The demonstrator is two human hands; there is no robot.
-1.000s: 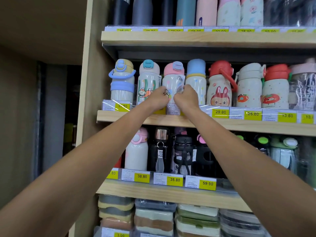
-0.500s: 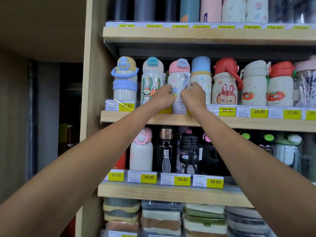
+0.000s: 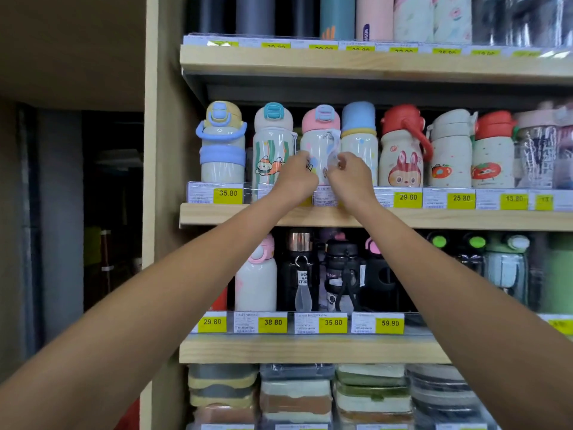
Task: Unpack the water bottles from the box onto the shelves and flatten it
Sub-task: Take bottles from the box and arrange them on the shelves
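A pink-capped white water bottle (image 3: 319, 136) stands upright in the row on the middle shelf (image 3: 465, 220). My left hand (image 3: 296, 178) grips its lower left side. My right hand (image 3: 348, 175) is at its lower right, fingers pinching the bottle's clear strap loop. To its left stands a teal-capped bottle (image 3: 271, 141), to its right a blue-capped one (image 3: 359, 131). The box is not in view.
More bottles fill the same shelf: a yellow and blue one (image 3: 221, 144) at the left end, a red-capped rabbit one (image 3: 401, 147) to the right. Dark flasks line the shelf below (image 3: 310, 349). Stacked lunch boxes (image 3: 294, 395) sit lowest. A wooden upright (image 3: 161, 181) bounds the left.
My right hand's fingers shifted from the bottle's shoulder down onto the clear strap. The left hand stays on the bottle's side. The view drifted slightly.
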